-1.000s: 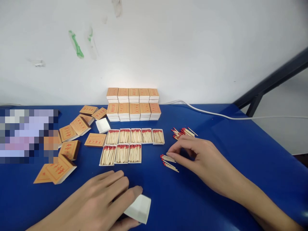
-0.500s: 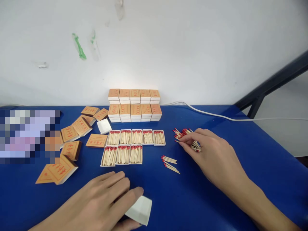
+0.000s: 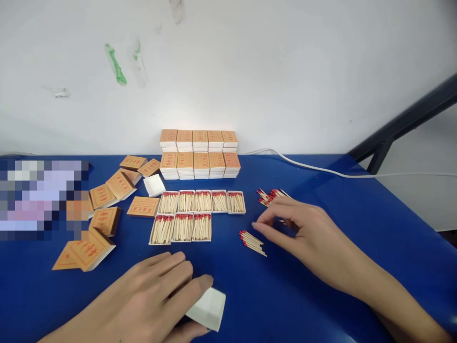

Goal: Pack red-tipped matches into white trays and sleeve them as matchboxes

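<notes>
My left hand (image 3: 150, 300) is closed around an empty white matchbox tray (image 3: 210, 308), held tilted near the front edge of the view. My right hand (image 3: 303, 233) has thumb and forefinger pinched together just above a small row of red-tipped matches (image 3: 253, 243) on the table; whether a match is between the fingertips I cannot make out. Behind and partly under this hand lies a loose heap of matches (image 3: 266, 197), partly hidden. Left of the small row stand two rows of open trays full of matches (image 3: 203, 227), heads pointing away.
Stacked orange matchboxes (image 3: 200, 162) stand against the wall (image 3: 285, 71). Several orange matchbox sleeves (image 3: 103, 221) lie scattered at left, beside another white tray (image 3: 154, 185) and a blurred-out object (image 3: 39, 200). A white cable (image 3: 314, 166) crosses the back of the blue table (image 3: 303, 309).
My right hand has moved from the match heap toward the small row, left and slightly nearer. That row now looks fuller. My left hand still holds the tray in place.
</notes>
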`<state>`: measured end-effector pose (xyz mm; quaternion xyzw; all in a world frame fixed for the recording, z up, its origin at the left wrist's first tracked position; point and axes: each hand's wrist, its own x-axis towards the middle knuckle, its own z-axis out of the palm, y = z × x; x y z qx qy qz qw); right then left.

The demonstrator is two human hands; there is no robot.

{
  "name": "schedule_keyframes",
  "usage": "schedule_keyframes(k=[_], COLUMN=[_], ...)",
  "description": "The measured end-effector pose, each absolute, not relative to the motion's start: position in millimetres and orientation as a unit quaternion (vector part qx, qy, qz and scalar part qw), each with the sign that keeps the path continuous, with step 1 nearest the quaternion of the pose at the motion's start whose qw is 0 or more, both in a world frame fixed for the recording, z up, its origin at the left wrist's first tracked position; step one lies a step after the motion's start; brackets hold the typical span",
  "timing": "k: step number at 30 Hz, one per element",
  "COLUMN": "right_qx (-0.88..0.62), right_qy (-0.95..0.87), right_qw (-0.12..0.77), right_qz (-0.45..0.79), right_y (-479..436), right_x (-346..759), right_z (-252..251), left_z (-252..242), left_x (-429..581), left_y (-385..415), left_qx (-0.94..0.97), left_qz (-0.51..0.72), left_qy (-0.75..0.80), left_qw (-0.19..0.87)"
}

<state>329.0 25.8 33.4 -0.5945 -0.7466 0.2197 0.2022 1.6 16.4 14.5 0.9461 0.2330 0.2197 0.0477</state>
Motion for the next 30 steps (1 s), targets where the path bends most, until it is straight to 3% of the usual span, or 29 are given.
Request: schedule_keyframes(k=[4,7,13,25,30], right_qx=[-0.662,-0.701,-0.707,-0.567,-0.614], right_qy=[-0.703,-0.682,-0.686,-0.774,-0.744], right_qw=[0.246,0.206,0.16,0.142,0.226], right_qz=[0.078,0.044,0.066,0.242,0.133], right_y=[28.1,29.3,29.2,23.2,27.3], right_x=[339.3,343.1,343.4,335.7,345.9], right_z=[24.9,17.6,15.6,35.3,33.0], left_z=[16.6,19.0,18.6,16.6,15.6], left_x=[1.6,3.0,5.1,4.2,3.6], left_y=[16.9,16.4,14.3,15.3,15.6], left_qx=[0.944,0.94,0.94,0.943,0.941], left_qz=[0.227,0.24,0.246,0.229,0.24], left_qy=[0.236,0.237,0.236,0.236,0.236], left_qw=[0.047,0.048,0.032,0.052,0.044])
